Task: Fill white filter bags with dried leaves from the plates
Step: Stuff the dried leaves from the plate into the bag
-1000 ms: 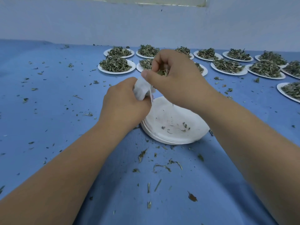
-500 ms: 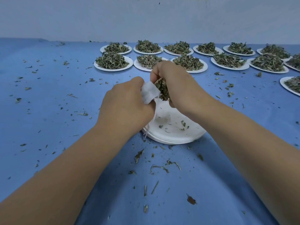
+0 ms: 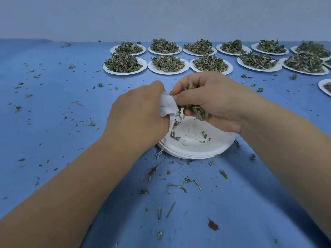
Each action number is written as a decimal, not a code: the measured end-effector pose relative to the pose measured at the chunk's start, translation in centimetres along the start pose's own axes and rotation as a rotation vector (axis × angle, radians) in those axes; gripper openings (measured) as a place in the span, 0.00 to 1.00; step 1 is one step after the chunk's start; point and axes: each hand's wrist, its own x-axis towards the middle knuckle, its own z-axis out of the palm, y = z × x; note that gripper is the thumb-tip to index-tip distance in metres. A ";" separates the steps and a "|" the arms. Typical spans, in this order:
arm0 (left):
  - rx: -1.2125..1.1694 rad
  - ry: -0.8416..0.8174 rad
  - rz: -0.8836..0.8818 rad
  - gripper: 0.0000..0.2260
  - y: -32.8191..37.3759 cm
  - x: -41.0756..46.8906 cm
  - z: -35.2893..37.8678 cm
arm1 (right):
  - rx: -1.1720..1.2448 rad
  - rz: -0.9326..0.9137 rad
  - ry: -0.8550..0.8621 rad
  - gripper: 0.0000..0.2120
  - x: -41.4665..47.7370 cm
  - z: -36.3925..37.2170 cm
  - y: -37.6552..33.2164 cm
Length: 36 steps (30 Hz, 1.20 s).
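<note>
- The blue worktop [image 3: 53,122] fills almost the whole view and reaches a pale wall [image 3: 161,15] at the far side.
- Along the far side of the worktop stand two rows of white plates [image 3: 125,72], each with a heap of dried leaves [image 3: 123,62] on it. One more plate is cut by the right edge of the view.
- My two bare forearms come in from the bottom corners and meet in the middle, above a stack of empty plates [image 3: 206,145] near me. On the top plate lie only a few crumbs of leaf.
- My right hand [image 3: 215,101] is above the far side of this stack. Its fingers [image 3: 188,96] are curled round a bunch of leaves [image 3: 195,109] and press it against the mouth of the bag.
- My left hand [image 3: 138,115] is just beside the right one, with its back to the camera. It grips the white filter bag [image 3: 167,106]; the fingers are mostly hidden behind the hand.
- The filter bag is between my two hands, above the left rim of the stack, with its mouth toward the right hand.
- A thin white string [image 3: 165,140] hangs from the bag down over the rim of the stack.
- Small leaf scraps [image 3: 179,187] lie scattered on the worktop, thickest just in front of the stack.
</note>
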 end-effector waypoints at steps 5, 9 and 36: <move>0.064 0.021 0.056 0.07 0.1 -0.2 -0.1 | 0.020 -0.056 0.058 0.05 -0.5 -0.5 0.5; 0.024 0.000 0.072 0.10 0.5 -0.1 -0.3 | -0.131 -0.144 0.093 0.04 -0.9 -0.5 1.0; -0.517 -0.136 0.048 0.37 -1.0 -0.6 -1.6 | -0.410 -0.387 0.058 0.11 -1.6 -1.0 1.8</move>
